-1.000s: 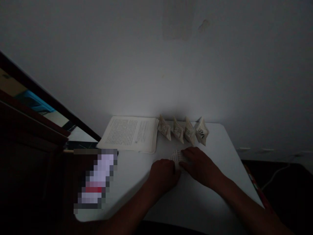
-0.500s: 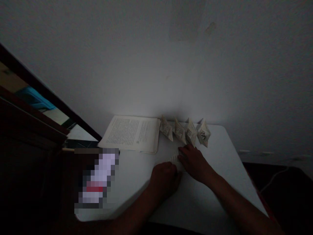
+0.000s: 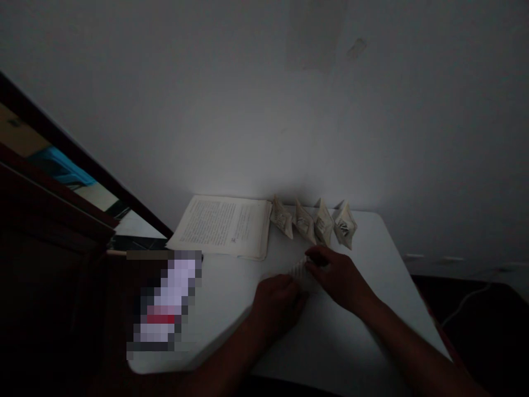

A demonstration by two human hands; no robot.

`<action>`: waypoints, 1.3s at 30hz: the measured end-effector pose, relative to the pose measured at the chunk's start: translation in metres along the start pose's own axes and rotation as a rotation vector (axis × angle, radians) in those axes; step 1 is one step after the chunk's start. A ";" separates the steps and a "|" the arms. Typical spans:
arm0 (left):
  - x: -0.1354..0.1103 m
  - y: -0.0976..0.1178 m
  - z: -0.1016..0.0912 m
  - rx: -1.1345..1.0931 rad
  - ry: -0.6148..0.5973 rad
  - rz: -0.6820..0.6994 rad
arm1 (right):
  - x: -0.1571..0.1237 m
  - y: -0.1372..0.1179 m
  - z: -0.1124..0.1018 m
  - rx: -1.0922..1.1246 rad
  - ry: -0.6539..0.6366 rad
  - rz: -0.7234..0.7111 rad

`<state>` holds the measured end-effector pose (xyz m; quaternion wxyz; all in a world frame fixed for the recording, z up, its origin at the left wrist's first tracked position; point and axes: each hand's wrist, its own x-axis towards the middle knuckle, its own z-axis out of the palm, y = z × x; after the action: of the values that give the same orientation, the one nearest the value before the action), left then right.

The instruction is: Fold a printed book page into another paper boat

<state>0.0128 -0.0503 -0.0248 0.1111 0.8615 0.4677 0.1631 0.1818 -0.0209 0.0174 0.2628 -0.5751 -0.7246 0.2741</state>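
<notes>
The scene is dim. A small piece of printed paper [image 3: 298, 269] lies on the white table [image 3: 363, 336] between my hands. My left hand [image 3: 278, 301] is curled, its fingers pressing on the near left part of the paper. My right hand [image 3: 339, 275] pinches the paper's far right edge with bent fingers. Just beyond my right hand, several folded paper shapes [image 3: 314, 223] stand in a row against the wall. An open book [image 3: 223, 225] lies flat to their left.
A blurred-out object [image 3: 165, 300] sits at the table's left edge. Dark wooden furniture [image 3: 49, 231] stands on the left, with a bright opening behind it. The white wall [image 3: 264, 110] rises right behind the table. A cable [image 3: 467, 298] lies on the dark floor at right.
My right hand slid forward along the paper and then drew back slightly, now pinching its far edge. My left hand stayed on the paper's near part.
</notes>
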 end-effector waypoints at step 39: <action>-0.036 -0.039 -0.032 -0.193 0.019 0.149 | -0.046 0.003 0.043 -0.437 -0.111 -0.338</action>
<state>-0.0477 -0.0581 -0.0151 0.1767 0.8776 0.3858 0.2231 0.1628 -0.0698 -0.0181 0.1343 -0.4732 -0.8655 0.0946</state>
